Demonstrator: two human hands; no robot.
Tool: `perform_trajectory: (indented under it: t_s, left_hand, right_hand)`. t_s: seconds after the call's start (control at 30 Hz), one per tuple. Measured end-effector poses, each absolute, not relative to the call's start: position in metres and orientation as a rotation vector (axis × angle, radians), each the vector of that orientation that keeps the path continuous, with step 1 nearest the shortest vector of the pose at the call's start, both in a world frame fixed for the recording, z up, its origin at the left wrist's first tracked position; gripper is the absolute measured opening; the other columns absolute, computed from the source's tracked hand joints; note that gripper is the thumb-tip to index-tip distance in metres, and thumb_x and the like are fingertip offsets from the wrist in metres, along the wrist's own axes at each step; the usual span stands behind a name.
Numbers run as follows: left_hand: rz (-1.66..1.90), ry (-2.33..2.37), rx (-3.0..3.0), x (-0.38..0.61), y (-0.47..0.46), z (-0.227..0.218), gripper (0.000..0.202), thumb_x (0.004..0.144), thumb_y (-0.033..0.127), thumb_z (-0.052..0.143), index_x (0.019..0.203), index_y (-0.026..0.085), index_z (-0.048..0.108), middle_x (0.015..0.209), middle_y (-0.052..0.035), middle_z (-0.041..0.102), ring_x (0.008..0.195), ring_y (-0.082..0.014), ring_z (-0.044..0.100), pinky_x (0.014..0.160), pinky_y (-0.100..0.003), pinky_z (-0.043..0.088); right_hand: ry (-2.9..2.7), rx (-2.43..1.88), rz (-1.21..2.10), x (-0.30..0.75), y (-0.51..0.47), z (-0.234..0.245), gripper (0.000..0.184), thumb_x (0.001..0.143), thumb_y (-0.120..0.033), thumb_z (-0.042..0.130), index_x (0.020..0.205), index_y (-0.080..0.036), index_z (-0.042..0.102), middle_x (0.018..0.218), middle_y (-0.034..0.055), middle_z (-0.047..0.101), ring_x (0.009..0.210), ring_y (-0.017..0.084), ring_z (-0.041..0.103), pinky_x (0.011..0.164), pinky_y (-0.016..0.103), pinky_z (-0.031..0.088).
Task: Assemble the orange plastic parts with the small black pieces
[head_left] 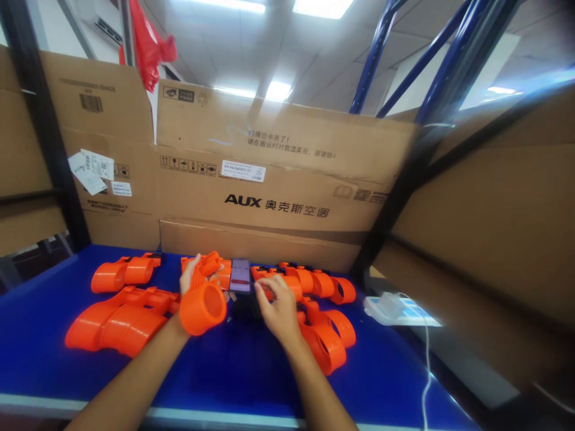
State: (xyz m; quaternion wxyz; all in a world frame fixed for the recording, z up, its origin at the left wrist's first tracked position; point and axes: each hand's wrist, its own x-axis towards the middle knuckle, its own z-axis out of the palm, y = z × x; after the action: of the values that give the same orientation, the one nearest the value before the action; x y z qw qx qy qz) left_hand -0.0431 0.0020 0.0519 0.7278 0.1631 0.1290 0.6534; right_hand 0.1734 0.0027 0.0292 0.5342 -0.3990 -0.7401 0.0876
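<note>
Smartphone (240,275) sits mid-scene on the blue tabletop (233,383), and just to its left, on the person's side, the left hand (187,280) has its fingers wrapped round an orange ring-ended part (203,310), open ring facing the person. Just right of the smartphone, the right hand (279,304) curls, thumb near forefinger; whether anything is pinched there, nobody can tell from this angle. Small black pieces (245,308) lie in front of the smartphone, blurred and dark. That's the likely trouble spot: a brush of the right wrist could scatter them. Tight quarters too, with orange double-ring parts (326,341) right of the smartphone, near that forearm; a wide elbow might knock one. And if the left grip loosens, the smooth ring could slip and roll.
</note>
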Motion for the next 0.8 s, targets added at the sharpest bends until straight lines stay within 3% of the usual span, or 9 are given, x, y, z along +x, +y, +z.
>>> perform_trajectory:
  t_s: [0.17,0.33,0.47,0.57,0.7,0.8]
  left_hand:
    - [1.454,0.345,0.370,-0.043,-0.001,0.053,0.029,0.082,0.047,0.064,0.089,0.019,0.062,0.067,-0.0044,0.071,0.052,-0.0224,0.067,0.053,-0.038,0.057]
    - [1.513,0.389,0.346,-0.044,0.001,0.052,0.024,0.083,0.042,0.066,0.092,0.019,0.061,0.069,-0.0035,0.072,0.049,-0.0174,0.065,0.047,-0.028,0.053]
    - [1.433,0.363,0.369,-0.043,-0.002,0.055,0.026,0.085,0.045,0.062,0.090,0.019,0.062,0.069,-0.0042,0.071,0.053,-0.0215,0.067,0.053,-0.037,0.057]
    - [1.410,0.326,0.412,-0.039,-0.003,0.055,0.027,0.086,0.045,0.062,0.085,0.018,0.062,0.065,-0.0044,0.070,0.048,-0.0209,0.065,0.054,-0.040,0.058]
    - [1.431,0.359,0.458,-0.030,0.005,0.048,0.025,0.084,0.041,0.068,0.080,0.018,0.061,0.060,-0.0019,0.066,0.048,-0.0173,0.063,0.051,-0.031,0.055]
    - [1.574,0.470,0.470,-0.026,0.015,0.039,0.025,0.082,0.040,0.072,0.080,0.018,0.061,0.060,0.0009,0.065,0.044,-0.0116,0.058,0.047,-0.022,0.050]
  right_hand:
    - [-2.007,-1.008,0.153,0.160,0.005,0.015,0.019,0.096,-0.031,0.056,0.097,-0.024,0.074,0.094,0.0070,0.071,0.088,0.022,0.066,0.074,0.032,0.052]
    - [-2.095,-0.983,0.143,0.150,0.011,0.012,0.021,0.097,-0.029,0.055,0.105,-0.025,0.075,0.100,0.0068,0.074,0.093,0.023,0.067,0.080,0.034,0.054]
    - [-2.129,-0.966,0.161,0.150,0.011,0.016,0.026,0.097,-0.028,0.055,0.116,-0.026,0.072,0.107,0.0060,0.076,0.094,0.024,0.066,0.083,0.038,0.053]
    - [-2.036,-0.965,0.170,0.156,0.008,0.021,0.025,0.099,-0.030,0.052,0.111,-0.024,0.073,0.105,0.0077,0.075,0.094,0.026,0.066,0.085,0.040,0.052]
    - [-1.931,-0.865,0.257,0.164,-0.003,0.027,0.030,0.098,-0.036,0.053,0.122,-0.023,0.067,0.102,0.0086,0.073,0.087,0.024,0.064,0.083,0.039,0.053]
    - [-2.066,-0.664,0.397,0.167,-0.013,0.030,0.059,0.092,-0.046,0.060,0.144,-0.023,0.048,0.117,0.0104,0.068,0.090,0.024,0.064,0.082,0.038,0.054]
